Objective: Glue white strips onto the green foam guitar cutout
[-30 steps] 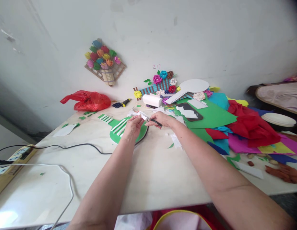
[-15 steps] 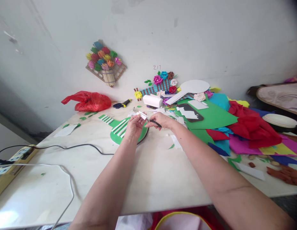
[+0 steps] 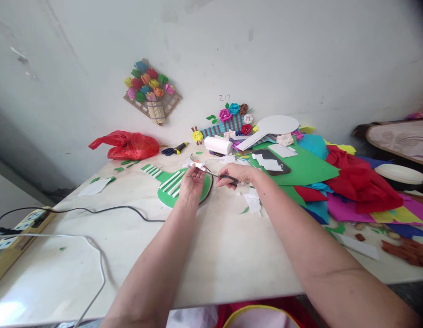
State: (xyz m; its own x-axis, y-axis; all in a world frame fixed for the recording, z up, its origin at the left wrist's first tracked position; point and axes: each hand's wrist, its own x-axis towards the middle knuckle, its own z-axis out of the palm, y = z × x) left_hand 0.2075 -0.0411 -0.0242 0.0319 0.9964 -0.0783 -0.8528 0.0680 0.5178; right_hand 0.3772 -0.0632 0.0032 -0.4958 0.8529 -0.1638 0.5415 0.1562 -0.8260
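Note:
My left hand (image 3: 192, 183) pinches a small piece of white paper (image 3: 199, 166) between thumb and fingers. My right hand (image 3: 236, 175) is closed around the dark handles of a pair of scissors (image 3: 228, 178), whose blades point left to the paper. Under and beside my left hand lies a green guitar-shaped cutout (image 3: 165, 200) with rows of white strips (image 3: 170, 183) on it. Part of the cutout is hidden behind my left hand. Cut white scraps (image 3: 252, 202) lie below my right hand.
A red plastic bag (image 3: 131, 145) and pliers (image 3: 179, 148) stand at the back left. Coloured paper sheets (image 3: 361, 177) are heaped on the right. A black cable (image 3: 105, 209) runs from a power strip (image 3: 23, 228). Paper flowers (image 3: 226, 115) lean on the wall.
My right hand has moved slightly right with the scissors, so more of the blades shows. The white paper in my left hand looks smaller, and a larger scrap shows on the table below my right hand.

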